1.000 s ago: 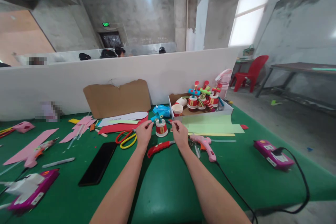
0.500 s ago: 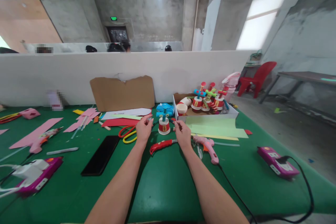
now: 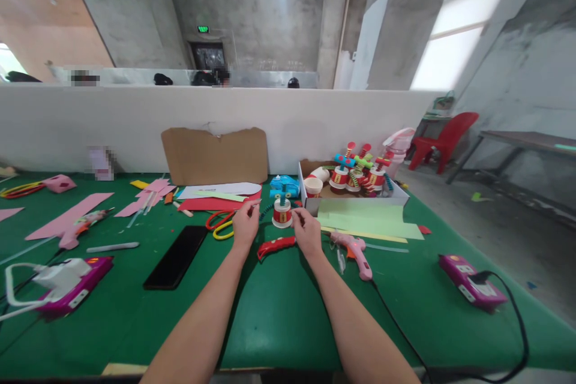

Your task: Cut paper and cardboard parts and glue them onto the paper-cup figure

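A small red and white paper-cup figure (image 3: 282, 214) stands upright on the green table, with a blue-green top and dark spiral arms at its sides. Left of it is my left hand (image 3: 245, 223), fingers pinched together near one spiral arm; whatever lies between the fingertips is too small to name. My right hand (image 3: 308, 229) is closed close to the cup's right side, and its fingertips hide what they may grip. A red-handled cutter (image 3: 276, 247) lies just in front of the cup. Scissors with red and yellow handles (image 3: 221, 227) rest beside my left hand.
A white box (image 3: 355, 198) of similar figures sits behind green paper (image 3: 369, 218). Right of my right hand lies a pink glue gun (image 3: 357, 250) with a black cord. Leftward are a black phone (image 3: 175, 257), pink paper and a purple power strip (image 3: 78, 291). Cardboard (image 3: 215, 157) leans on the partition.
My right hand has moved slightly left, closer to the cup. The whole view has shifted a little. The cup still stands in place between my hands.
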`<act>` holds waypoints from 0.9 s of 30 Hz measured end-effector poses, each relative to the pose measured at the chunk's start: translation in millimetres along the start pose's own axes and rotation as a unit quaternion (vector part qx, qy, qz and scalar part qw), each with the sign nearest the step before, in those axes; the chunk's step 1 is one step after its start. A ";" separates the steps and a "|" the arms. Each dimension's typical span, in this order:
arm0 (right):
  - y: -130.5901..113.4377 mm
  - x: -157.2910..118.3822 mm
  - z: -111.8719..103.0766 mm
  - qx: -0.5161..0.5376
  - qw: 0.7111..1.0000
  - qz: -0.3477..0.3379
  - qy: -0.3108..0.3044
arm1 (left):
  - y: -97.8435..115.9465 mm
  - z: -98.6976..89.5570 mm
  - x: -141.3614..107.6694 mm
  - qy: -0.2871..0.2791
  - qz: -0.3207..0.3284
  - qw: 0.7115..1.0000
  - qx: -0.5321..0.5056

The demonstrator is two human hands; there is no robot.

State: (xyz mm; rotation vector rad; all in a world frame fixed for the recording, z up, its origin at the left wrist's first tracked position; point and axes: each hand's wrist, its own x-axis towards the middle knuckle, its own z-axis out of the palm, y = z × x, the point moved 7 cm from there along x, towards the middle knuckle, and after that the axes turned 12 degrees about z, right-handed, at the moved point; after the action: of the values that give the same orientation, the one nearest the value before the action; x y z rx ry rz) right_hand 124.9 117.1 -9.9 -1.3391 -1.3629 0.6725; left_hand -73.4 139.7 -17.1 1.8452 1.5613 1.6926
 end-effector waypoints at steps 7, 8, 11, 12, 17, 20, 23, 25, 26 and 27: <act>17.5 32.1 -3.0 0.199 0.966 0.165 0.021 | 16.0 11.8 23.5 -0.010 0.015 0.998 -0.067; 17.3 35.7 1.1 0.220 0.959 0.180 0.004 | 18.1 16.3 28.1 -0.023 0.017 0.996 -0.080; 16.1 42.0 11.7 0.261 0.940 0.216 -0.027 | 19.5 26.5 38.4 -0.036 0.005 0.992 -0.122; 16.3 43.0 13.7 0.269 0.936 0.224 -0.027 | 18.4 27.7 40.4 -0.029 -0.003 0.991 -0.132; 20.0 45.6 21.0 0.281 0.930 0.235 -0.039 | 11.3 27.5 41.2 -0.005 -0.017 0.987 -0.160; 22.7 47.3 24.3 0.289 0.928 0.231 -0.047 | 4.8 28.7 39.4 -0.007 -0.024 0.984 -0.175; 22.9 49.0 30.3 0.288 0.928 0.224 -0.072 | -3.3 31.9 37.8 -0.003 -0.039 0.982 -0.186; 21.9 50.2 32.6 0.280 0.932 0.214 -0.082 | -7.4 35.1 36.3 -0.004 -0.047 0.981 -0.191; 21.5 50.9 32.4 0.275 0.935 0.209 -0.079 | -8.6 36.7 35.4 -0.006 -0.050 0.980 -0.193; 21.1 51.5 31.4 0.271 0.938 0.204 -0.073 | -9.2 38.0 34.5 -0.007 -0.053 0.979 -0.196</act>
State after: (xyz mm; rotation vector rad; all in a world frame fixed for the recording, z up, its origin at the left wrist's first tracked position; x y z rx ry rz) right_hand 113.0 178.4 -23.1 -1.1327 -0.9067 1.3451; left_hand -54.7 188.3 -15.2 1.5447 1.1863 1.7779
